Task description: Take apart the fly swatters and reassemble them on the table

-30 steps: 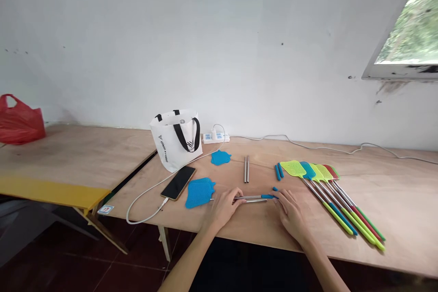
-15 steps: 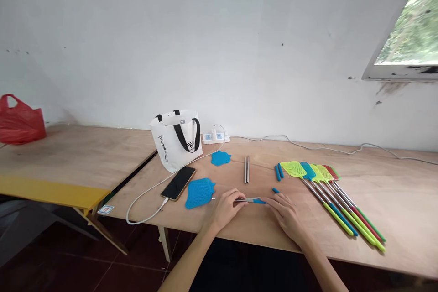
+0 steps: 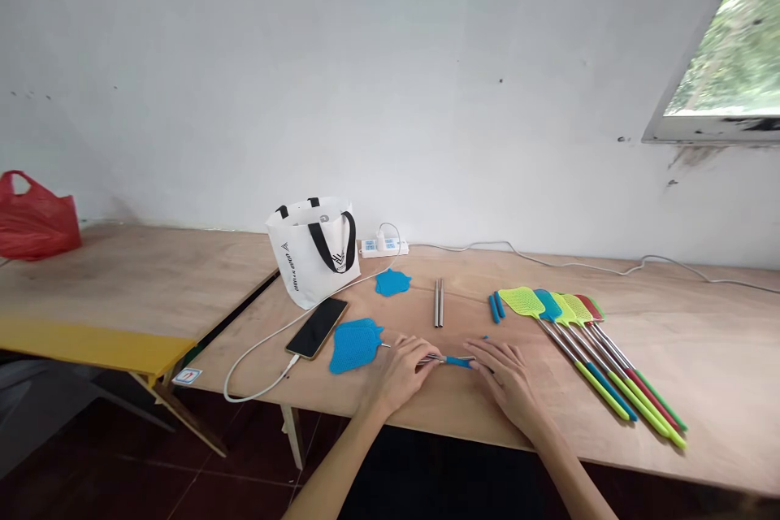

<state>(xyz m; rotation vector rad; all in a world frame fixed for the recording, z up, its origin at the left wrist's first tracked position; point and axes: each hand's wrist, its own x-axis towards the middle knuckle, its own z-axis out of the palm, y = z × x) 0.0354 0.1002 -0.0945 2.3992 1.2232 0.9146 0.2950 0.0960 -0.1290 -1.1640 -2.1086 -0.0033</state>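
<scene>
Close to the table's front edge, my left hand [image 3: 402, 372] pinches a thin metal rod [image 3: 432, 358]. A blue handle grip [image 3: 458, 361] sits in line with it between my hands. The fingers of my right hand [image 3: 504, 372] close over the grip's right end, hiding part of it. A short rod end shows left of my left hand, near stacked blue fly swatter heads [image 3: 357, 345]. Another blue tip [image 3: 486, 337] peeks out behind my right fingers. Two metal tubes [image 3: 439, 303] lie beyond my hands, and more blue grips [image 3: 496, 308] rest farther right.
Several coloured fly swatters [image 3: 591, 366] lie fanned out at right. More blue swatter heads [image 3: 393, 283] lie farther back. A phone [image 3: 318, 328] on a white cable, a white tote bag [image 3: 314, 260] and a power strip [image 3: 383, 247] stand left and behind. A red bag [image 3: 37, 219] is far left.
The blue grip has shifted slightly left, and more of it shows between my hands. My right hand has moved a little left, now covering more of the loose blue piece behind it.
</scene>
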